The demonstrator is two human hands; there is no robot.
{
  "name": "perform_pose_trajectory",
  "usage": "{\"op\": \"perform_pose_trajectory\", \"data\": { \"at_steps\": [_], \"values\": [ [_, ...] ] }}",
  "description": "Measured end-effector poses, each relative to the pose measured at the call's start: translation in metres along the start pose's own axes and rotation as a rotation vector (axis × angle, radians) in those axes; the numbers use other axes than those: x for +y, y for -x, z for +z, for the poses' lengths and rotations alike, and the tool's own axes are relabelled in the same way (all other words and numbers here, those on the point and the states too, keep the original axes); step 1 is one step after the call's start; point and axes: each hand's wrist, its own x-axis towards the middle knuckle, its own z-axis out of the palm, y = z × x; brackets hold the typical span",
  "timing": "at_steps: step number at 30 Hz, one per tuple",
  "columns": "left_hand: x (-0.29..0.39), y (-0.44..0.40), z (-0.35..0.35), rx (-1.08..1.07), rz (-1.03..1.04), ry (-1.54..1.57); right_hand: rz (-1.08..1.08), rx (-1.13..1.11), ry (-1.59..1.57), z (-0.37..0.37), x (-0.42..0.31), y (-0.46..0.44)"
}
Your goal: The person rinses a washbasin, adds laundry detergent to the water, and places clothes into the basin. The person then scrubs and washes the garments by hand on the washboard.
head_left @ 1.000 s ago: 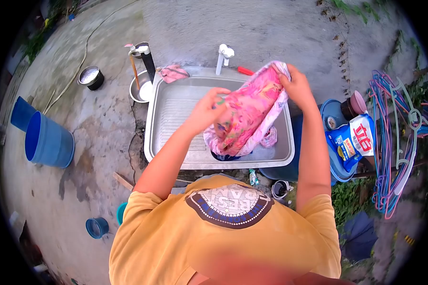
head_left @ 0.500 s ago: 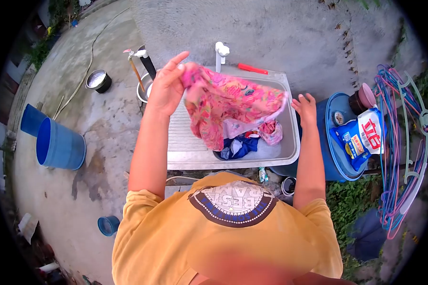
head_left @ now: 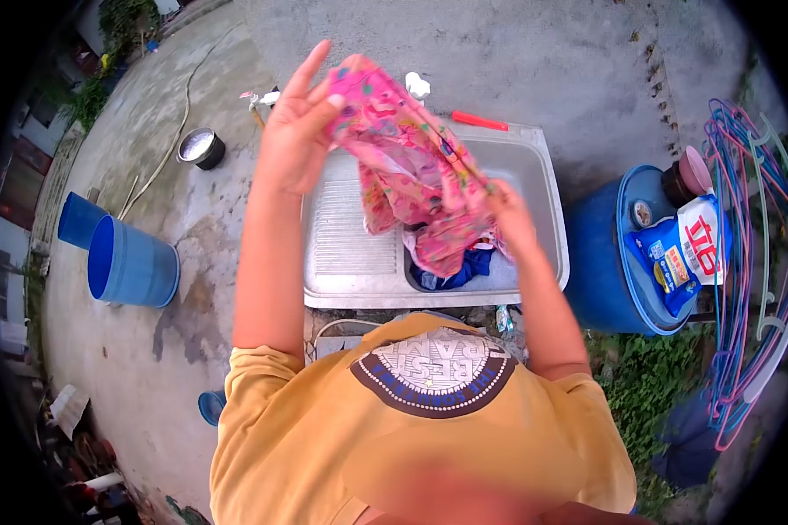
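A pink floral garment (head_left: pixel 411 166) hangs stretched between my hands above the metal sink (head_left: pixel 350 236). My left hand (head_left: pixel 298 131) pinches its upper left corner, index finger pointing up. Lower down on the right, my right hand (head_left: pixel 508 214) is closed on the garment's edge, somewhat blurred. Beneath it, dark blue clothing (head_left: pixel 455 269) lies in the basin, partly covered by the hanging cloth.
Behind the sink are a white tap (head_left: pixel 418 86) and a red-handled object (head_left: pixel 480 120). A blue barrel (head_left: pixel 600 254) at right carries a detergent bag (head_left: pixel 678 254) and a pink bowl (head_left: pixel 695 171). Hangers (head_left: pixel 744 262) hang beyond. Blue buckets (head_left: pixel 136 261) stand left.
My right hand has moved left from the sink's right side and taken hold of the garment's edge. My left hand has raised its corner higher, and the cloth now slants down to the right.
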Motion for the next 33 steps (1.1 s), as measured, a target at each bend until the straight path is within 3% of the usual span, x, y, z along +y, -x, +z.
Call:
{"op": "perform_pose_trajectory", "data": {
  "at_steps": [2,5,7,9,11,14,16,18,21,23,30,33],
  "values": [
    [-0.005,0.004,-0.031,0.095,-0.108,-0.067,0.038,0.044,-0.193,-0.039,-0.020,0.002],
    [-0.048,0.017,-0.069,0.169,-0.245,-0.237,-0.047,0.071,-0.147,-0.061,-0.046,0.015],
    [-0.091,0.032,-0.090,0.171,-0.273,-0.409,-0.013,0.043,0.039,-0.072,-0.034,0.026],
    [-0.127,0.056,-0.100,0.090,-0.455,-0.730,0.035,-0.003,0.310,-0.081,0.005,0.039],
    [-0.163,0.082,-0.108,-0.096,-0.652,-1.054,0.051,-0.267,0.557,-0.086,0.055,0.053],
    [-0.229,0.127,-0.124,-0.293,-0.597,-1.249,0.137,-0.840,0.951,-0.073,0.086,0.079],
    [-0.249,0.148,-0.118,-0.307,-0.684,-1.224,0.117,-0.642,0.894,-0.068,0.109,0.088],
    [-0.260,0.166,-0.103,-0.313,-0.534,-1.305,0.205,-0.380,0.780,-0.066,0.110,0.086],
    [-0.274,0.182,-0.082,-0.305,-0.413,-1.316,0.314,-0.190,0.799,-0.089,0.140,0.051],
    [-0.278,0.188,-0.073,-0.276,-0.367,-1.277,0.142,-0.056,0.906,-0.099,0.151,0.024],
    [-0.266,0.183,-0.044,-0.235,-0.646,-1.099,-0.371,0.293,1.278,-0.100,0.231,-0.074],
    [-0.276,0.180,-0.042,-0.227,-0.729,-0.978,0.186,-0.248,1.263,-0.086,0.261,-0.085]
  ]
}}
